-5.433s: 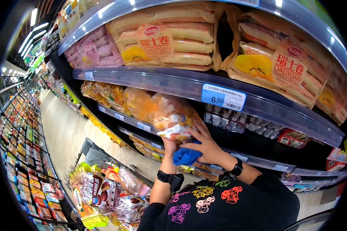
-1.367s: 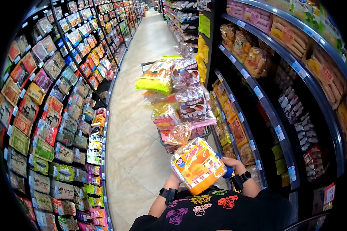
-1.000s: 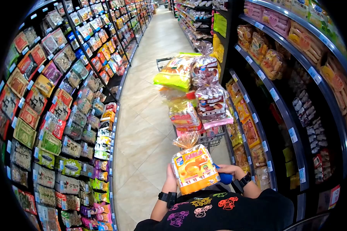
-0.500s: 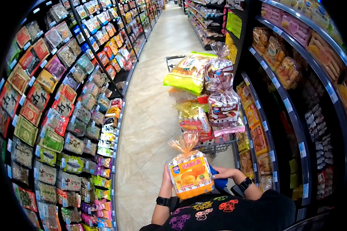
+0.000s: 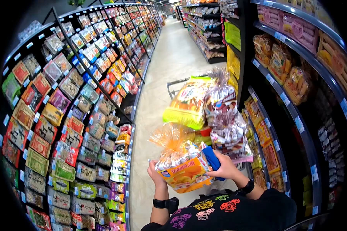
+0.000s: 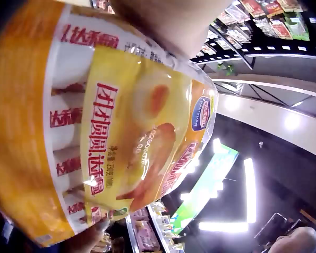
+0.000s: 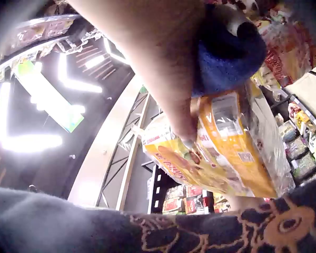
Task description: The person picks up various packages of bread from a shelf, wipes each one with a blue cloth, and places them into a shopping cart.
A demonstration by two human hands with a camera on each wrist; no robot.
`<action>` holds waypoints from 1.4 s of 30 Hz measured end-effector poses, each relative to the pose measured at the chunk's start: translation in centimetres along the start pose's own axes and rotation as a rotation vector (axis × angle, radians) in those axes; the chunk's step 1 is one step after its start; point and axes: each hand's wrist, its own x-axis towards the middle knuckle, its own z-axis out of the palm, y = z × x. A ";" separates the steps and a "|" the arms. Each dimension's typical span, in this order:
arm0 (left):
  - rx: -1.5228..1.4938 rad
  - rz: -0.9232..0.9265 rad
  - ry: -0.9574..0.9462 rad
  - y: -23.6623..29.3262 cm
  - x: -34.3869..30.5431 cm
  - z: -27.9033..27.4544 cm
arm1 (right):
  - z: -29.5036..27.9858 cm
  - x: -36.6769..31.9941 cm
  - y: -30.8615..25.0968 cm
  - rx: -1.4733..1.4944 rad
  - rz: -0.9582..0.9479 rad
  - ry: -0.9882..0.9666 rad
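An orange and yellow bag of packed cakes (image 5: pixel 183 169), its gathered clear top fanned out at the upper left, is held between both hands in front of the shirt. My left hand (image 5: pixel 157 175) grips its left side. On the right side, my right hand (image 5: pixel 225 166) grips the bag together with a folded blue cloth (image 5: pixel 212 159). The left wrist view shows the bag's printed face (image 6: pixel 131 132) close up, with part of the left hand (image 6: pixel 163 21) above it. In the right wrist view the right hand (image 7: pixel 163 68) presses the bag (image 7: pixel 221 153) beside the blue cloth (image 7: pixel 226 58).
Just beyond the bag stands a cart (image 5: pixel 174 85) heaped with a yellow-green bag (image 5: pixel 187 102) and brown-printed bags (image 5: pixel 229 134). Shelves of small packets (image 5: pixel 65 142) line the left; shelves of baked goods (image 5: pixel 297 84) line the right. A tiled aisle (image 5: pixel 173 50) runs ahead between them.
The bag went from the shelf to in front of the body. Since half a second ago it has tilted, its gathered top swinging left, and come nearer the cart's load.
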 end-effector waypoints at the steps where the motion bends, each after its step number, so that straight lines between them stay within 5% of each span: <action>1: -0.031 -0.004 -0.002 0.2 0.4 0.7 | -0.3 0.8 0.5 -0.036 -0.019 0.051; 8: 0.059 0.143 0.112 1.0 2.7 5.1 | -1.5 3.6 1.4 -0.142 -0.035 0.154; 12: 0.114 0.278 -0.106 0.1 6.0 5.5 | -1.8 4.9 1.4 -0.214 -0.162 0.240; 15: -0.027 0.346 -0.071 0.3 7.0 8.3 | -2.1 5.5 0.4 -0.231 -0.169 0.300; 20: 0.195 0.472 -0.204 -0.5 11.5 8.9 | -0.8 6.4 0.3 -0.364 -0.287 0.461; 22: 0.446 0.624 -0.124 -1.6 12.3 9.7 | 0.1 6.7 1.1 -0.457 -0.336 0.523; 25: 0.451 0.574 -0.093 -3.0 13.9 10.5 | 1.1 7.0 1.6 -0.566 -0.312 0.563; 28: 0.180 0.308 -0.303 -3.3 14.3 10.9 | 1.5 7.6 1.4 -0.627 -0.243 0.590; 31: 0.306 0.475 -0.305 -6.8 15.7 10.7 | 2.3 7.8 1.5 -0.671 -0.169 0.592; 32: 0.072 0.240 -0.320 -8.2 16.4 10.5 | 2.5 7.9 1.4 -0.677 -0.162 0.605; 35: -0.075 0.029 -0.330 -9.9 15.9 10.3 | 3.0 8.2 0.8 -0.741 -0.118 0.602; 42: -0.128 -0.154 -0.495 -14.4 18.4 8.7 | 4.1 9.3 0.1 -0.771 -0.002 0.618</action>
